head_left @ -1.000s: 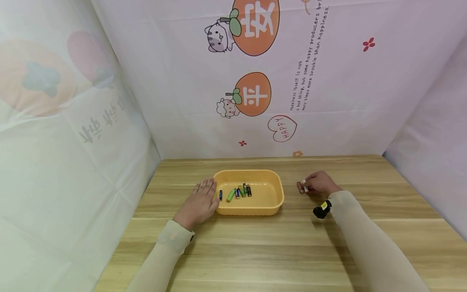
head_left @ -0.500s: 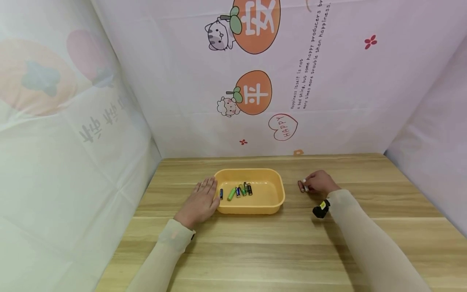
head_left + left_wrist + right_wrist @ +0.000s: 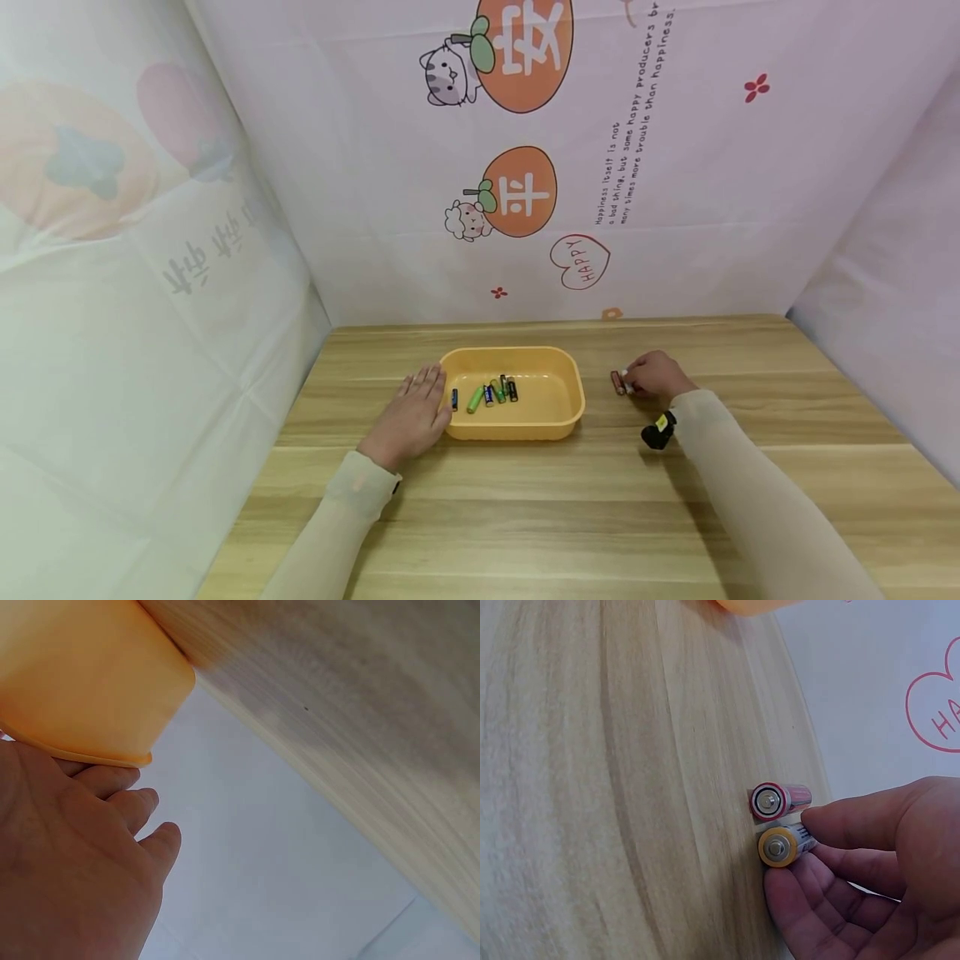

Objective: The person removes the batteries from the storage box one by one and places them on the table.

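My left hand [image 3: 407, 423] rests with fairly straight fingers against the left rim of a yellow plastic tray [image 3: 551, 421]. In the left wrist view the fingers [image 3: 135, 808] touch the tray's rim from outside. Right of the tray, my right hand [image 3: 657, 375] pinches a white battery with a yellow end [image 3: 778, 847] between thumb and fingers. Beside it lies a red battery [image 3: 778, 801] on the table, a narrow gap apart. Several batteries lie inside the tray, among them a green one [image 3: 476, 400] and a blue one [image 3: 454, 400] near the left wall.
The wood-grain table [image 3: 525, 517] ends at a printed white cloth [image 3: 390, 208] behind it. Another cloth [image 3: 150, 350] hangs along the left side, and one more [image 3: 885, 275] on the right. A black wrist camera [image 3: 660, 431] sits on my right wrist.
Hardly anything moves. My right fingers shift slightly on the white battery; my left hand and the tray stay in place.
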A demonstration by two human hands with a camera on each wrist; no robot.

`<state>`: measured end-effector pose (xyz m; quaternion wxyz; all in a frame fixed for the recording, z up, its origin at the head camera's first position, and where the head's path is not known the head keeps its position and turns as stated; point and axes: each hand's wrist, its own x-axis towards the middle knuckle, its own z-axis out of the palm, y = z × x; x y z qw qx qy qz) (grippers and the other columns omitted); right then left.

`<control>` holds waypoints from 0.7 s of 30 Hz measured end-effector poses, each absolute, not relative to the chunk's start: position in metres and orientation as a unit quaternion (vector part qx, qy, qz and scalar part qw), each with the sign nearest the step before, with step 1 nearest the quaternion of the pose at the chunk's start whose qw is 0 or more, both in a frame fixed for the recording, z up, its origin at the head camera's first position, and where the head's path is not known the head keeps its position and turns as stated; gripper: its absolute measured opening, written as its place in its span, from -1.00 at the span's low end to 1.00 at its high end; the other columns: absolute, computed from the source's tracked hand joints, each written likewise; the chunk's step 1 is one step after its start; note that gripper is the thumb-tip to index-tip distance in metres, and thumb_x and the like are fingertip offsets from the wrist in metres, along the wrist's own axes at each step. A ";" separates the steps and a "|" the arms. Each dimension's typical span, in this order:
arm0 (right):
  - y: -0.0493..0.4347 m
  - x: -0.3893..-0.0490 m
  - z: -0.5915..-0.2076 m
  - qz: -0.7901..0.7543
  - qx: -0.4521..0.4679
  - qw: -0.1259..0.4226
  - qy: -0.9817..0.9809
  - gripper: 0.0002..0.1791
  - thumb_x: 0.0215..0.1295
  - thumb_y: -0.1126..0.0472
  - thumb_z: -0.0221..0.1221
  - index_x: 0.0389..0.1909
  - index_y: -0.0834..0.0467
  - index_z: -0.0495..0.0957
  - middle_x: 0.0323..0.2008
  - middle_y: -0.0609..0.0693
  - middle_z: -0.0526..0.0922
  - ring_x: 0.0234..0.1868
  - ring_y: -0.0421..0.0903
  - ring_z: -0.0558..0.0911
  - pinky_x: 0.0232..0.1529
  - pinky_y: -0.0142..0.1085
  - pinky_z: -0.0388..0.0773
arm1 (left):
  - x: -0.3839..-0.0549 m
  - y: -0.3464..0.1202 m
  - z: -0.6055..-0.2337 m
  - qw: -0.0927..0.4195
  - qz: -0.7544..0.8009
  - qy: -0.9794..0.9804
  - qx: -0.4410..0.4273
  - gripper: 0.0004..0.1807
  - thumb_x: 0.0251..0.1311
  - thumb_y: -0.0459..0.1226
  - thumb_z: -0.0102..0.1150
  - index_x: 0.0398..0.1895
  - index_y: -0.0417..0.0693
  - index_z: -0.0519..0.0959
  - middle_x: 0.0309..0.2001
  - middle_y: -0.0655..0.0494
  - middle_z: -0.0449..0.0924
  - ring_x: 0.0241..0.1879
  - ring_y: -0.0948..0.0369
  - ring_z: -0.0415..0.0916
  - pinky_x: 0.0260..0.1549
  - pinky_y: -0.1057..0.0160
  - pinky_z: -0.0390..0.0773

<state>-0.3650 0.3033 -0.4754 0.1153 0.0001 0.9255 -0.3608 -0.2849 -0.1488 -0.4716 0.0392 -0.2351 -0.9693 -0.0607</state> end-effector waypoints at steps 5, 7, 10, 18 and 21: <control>0.303 -0.364 -0.474 -0.371 0.006 0.120 0.921 -0.62 0.31 0.24 0.13 -0.01 0.47 0.57 -0.29 0.14 0.66 -0.37 -0.08 0.60 -0.40 -0.29 0.58 | -0.285 -0.149 -0.470 0.040 -0.062 -0.969 -0.236 -0.32 0.52 -0.03 -0.34 0.52 -0.26 -0.05 0.52 -0.10 -0.15 0.49 -0.04 -0.17 0.41 -0.01 -0.18; 0.303 -0.364 -0.474 -0.374 0.008 0.120 0.920 -0.62 0.30 0.25 0.14 -0.01 0.47 0.57 -0.30 0.14 0.65 -0.37 -0.08 0.60 -0.40 -0.29 0.58 | -0.284 -0.149 -0.470 0.040 -0.062 -0.969 -0.236 -0.33 0.52 -0.04 -0.33 0.52 -0.26 -0.05 0.52 -0.10 -0.15 0.49 -0.04 -0.17 0.41 -0.01 -0.18; 0.303 -0.364 -0.474 -0.375 0.010 0.119 0.919 -0.61 0.30 0.24 0.14 0.01 0.46 0.56 -0.31 0.13 0.65 -0.37 -0.08 0.60 -0.39 -0.29 0.59 | -0.284 -0.149 -0.470 0.042 -0.062 -0.968 -0.238 -0.33 0.53 -0.05 -0.32 0.52 -0.27 -0.05 0.52 -0.11 -0.15 0.49 -0.05 -0.16 0.41 -0.01 -0.18; 0.304 -0.364 -0.474 -0.383 0.007 0.123 0.916 -0.62 0.31 0.24 0.13 -0.02 0.47 0.57 -0.33 0.12 0.64 -0.37 -0.08 0.60 -0.38 -0.29 0.60 | -0.283 -0.148 -0.468 0.041 -0.059 -0.968 -0.241 -0.31 0.52 -0.01 -0.41 0.52 -0.28 -0.05 0.52 -0.13 -0.15 0.49 -0.05 -0.18 0.41 -0.03 -0.17; 0.304 -0.364 -0.473 -0.385 0.006 0.121 0.915 -0.64 0.31 0.24 0.13 -0.04 0.47 0.58 -0.35 0.10 0.64 -0.37 -0.09 0.60 -0.38 -0.29 0.60 | -0.282 -0.148 -0.467 0.038 -0.058 -0.968 -0.241 -0.30 0.51 0.02 -0.48 0.52 -0.28 -0.06 0.52 -0.13 -0.15 0.49 -0.05 -0.18 0.41 -0.03 -0.16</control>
